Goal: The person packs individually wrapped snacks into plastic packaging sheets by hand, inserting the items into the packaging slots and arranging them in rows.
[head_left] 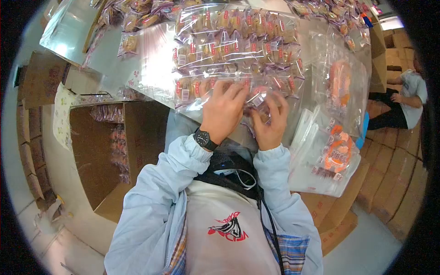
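Observation:
A large clear plastic bag (pixel 197 68) lies on the metal table, filled with rows of small wrapped snack packs that have red labels. My left hand (pixel 222 107), with a black watch at its wrist, rests on the near row, fingers bent over the film. Beside it my right hand (pixel 270 118) has its fingers curled round a small wrapped pack (pixel 259 98) at the near edge of the bag. Whether the left fingers hold any film cannot be made out.
Flat printed bags (pixel 330 156) are stacked at the right. Loose packs (pixel 129 43) lie at the table's far left, more at the far right. An open carton (pixel 96 160) holding packs stands left. Another person (pixel 412 98) is at the far right near stacked cartons (pixel 389 169).

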A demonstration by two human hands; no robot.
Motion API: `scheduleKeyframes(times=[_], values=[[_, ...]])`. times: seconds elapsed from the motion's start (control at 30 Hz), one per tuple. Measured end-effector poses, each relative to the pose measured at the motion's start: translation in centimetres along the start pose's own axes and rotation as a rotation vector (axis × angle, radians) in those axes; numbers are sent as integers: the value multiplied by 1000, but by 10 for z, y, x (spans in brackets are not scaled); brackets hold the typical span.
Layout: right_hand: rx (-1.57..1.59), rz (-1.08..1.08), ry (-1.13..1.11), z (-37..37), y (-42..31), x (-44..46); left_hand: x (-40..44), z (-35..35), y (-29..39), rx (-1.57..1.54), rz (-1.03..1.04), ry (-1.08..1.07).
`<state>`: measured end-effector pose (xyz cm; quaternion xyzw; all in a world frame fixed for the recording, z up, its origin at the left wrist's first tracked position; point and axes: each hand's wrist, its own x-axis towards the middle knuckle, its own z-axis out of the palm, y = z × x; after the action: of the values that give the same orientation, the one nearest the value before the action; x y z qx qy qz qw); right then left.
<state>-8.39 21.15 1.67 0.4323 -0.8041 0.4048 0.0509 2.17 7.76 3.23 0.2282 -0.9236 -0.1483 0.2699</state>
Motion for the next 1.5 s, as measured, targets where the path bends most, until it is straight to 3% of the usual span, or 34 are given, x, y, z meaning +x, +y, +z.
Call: scheduleKeyframes(times=[0.07,0.17,0.27,0.37,0.6,0.7,0.8,0.9,1.0,1.1,1.2,1.4,1.5], values=[[-79,43,47,4,9,3,0,-1,3,29,15,-2],[198,104,-112,-5,11,17,4,-4,11,110,32,-45],[240,20,-69,3,31,8,4,-1,13,146,46,-78],[-4,123,-71,1,25,1,3,5,16,77,55,-52],[60,189,101,10,28,2,7,16,23,81,10,26],[2,128,40,-12,10,-9,9,20,23,94,-23,-2],[-347,49,-211,-25,11,-24,13,22,24,103,-55,-7],[-483,58,-128,-29,4,-29,13,26,27,98,-67,36],[-108,179,-130,-33,13,-30,9,25,23,69,-62,2],[200,115,-26,-38,9,-25,7,13,20,-2,-57,10],[564,217,137,-30,-3,-30,-6,9,15,5,-56,18],[636,-117,68,-2,-7,-42,-8,3,11,60,-68,22],[407,-220,4,7,9,-46,-11,4,-2,171,-11,-5]])
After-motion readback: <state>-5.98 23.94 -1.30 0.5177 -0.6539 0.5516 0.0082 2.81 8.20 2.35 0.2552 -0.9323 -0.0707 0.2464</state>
